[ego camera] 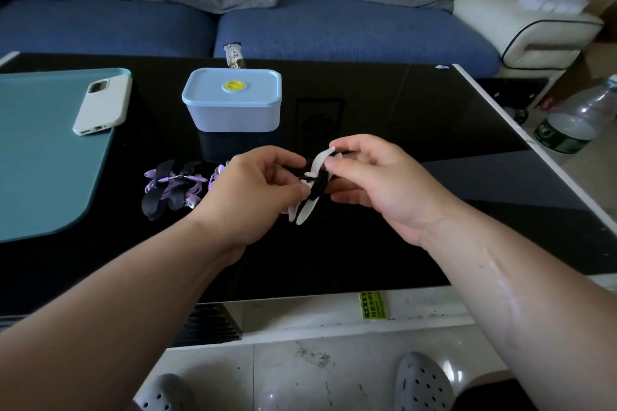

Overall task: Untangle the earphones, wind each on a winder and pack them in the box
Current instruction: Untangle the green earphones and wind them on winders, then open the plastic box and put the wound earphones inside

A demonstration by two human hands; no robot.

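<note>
Head view: lidded blue box [231,117]

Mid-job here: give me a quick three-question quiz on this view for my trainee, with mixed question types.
1. True or false: the blue box stands with its lid off.
2. Multiple choice: what colour is the winder held between the left hand and the right hand? A black, B white, C purple.
3. Fill in: the phone lies partly on the teal ____.

Key:
1. False, the lid is on.
2. B.
3. mat.
</note>
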